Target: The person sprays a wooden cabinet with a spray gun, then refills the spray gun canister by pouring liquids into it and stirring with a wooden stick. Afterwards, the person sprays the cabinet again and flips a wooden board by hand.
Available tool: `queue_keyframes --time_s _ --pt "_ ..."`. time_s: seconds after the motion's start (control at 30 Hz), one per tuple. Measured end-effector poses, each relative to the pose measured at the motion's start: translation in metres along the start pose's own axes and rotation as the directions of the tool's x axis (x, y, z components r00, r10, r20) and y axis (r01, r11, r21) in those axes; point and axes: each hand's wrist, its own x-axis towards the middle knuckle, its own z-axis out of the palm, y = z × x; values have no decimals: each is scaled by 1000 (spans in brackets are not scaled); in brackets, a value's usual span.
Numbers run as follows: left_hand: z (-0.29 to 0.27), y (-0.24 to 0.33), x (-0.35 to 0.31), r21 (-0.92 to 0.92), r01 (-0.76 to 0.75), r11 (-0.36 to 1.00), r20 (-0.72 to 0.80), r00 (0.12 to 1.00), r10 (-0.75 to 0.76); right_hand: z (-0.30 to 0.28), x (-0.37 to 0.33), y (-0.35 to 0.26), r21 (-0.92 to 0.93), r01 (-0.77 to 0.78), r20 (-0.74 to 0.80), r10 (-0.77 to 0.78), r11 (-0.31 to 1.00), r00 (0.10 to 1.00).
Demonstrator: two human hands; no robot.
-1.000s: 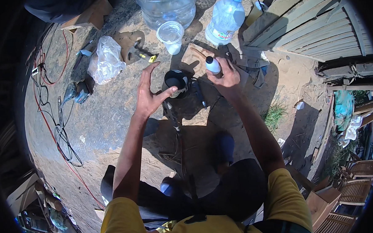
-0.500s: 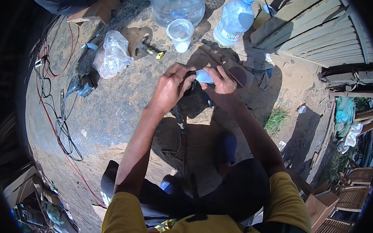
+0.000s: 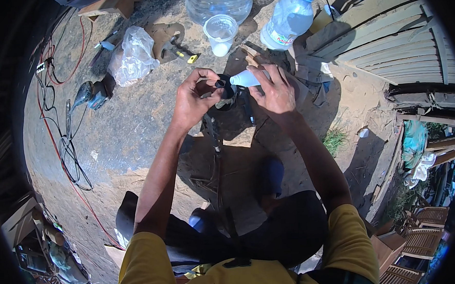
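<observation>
My left hand [image 3: 191, 100] pinches a small black cap [image 3: 220, 84] between thumb and fingertips. A small pale bottle [image 3: 245, 79] lies tilted in my right hand [image 3: 278, 92], its narrow open mouth pointing left toward the cap. The cap and the bottle are apart by a small gap. Below and between the hands sits a dark round object [image 3: 227, 102], partly hidden and in shadow, so I cannot make out its kind. A thin dark tool-like piece [image 3: 250, 115] lies beside it.
Beyond the hands stand a clear plastic cup [image 3: 220, 34], a large water jug [image 3: 219, 3] and a water bottle [image 3: 289, 23]. A hammer [image 3: 181, 52], a plastic bag [image 3: 133, 57] and a power tool [image 3: 97, 94] lie to the left, with cables [image 3: 69, 165]. Wooden slats [image 3: 387, 41] rise at right.
The black cap has come off the pale bottle. My hands have moved apart, the left one keeping the cap and the right one the bottle.
</observation>
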Motion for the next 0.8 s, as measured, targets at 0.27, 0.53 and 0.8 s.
queue_keyframes --time_s 0.27,0.53,0.8 --pt "-3 -11 0 12 -70 998 -10 998 70 -2 13 1 -22 80 32 -80 997 996" --pt "-2 -9 1 117 -135 984 21 991 133 -7 18 -4 -46 141 46 -139 989 989" --pt "-2 -11 -2 133 -99 986 -38 994 105 -9 22 -9 -69 151 102 -144 986 984"
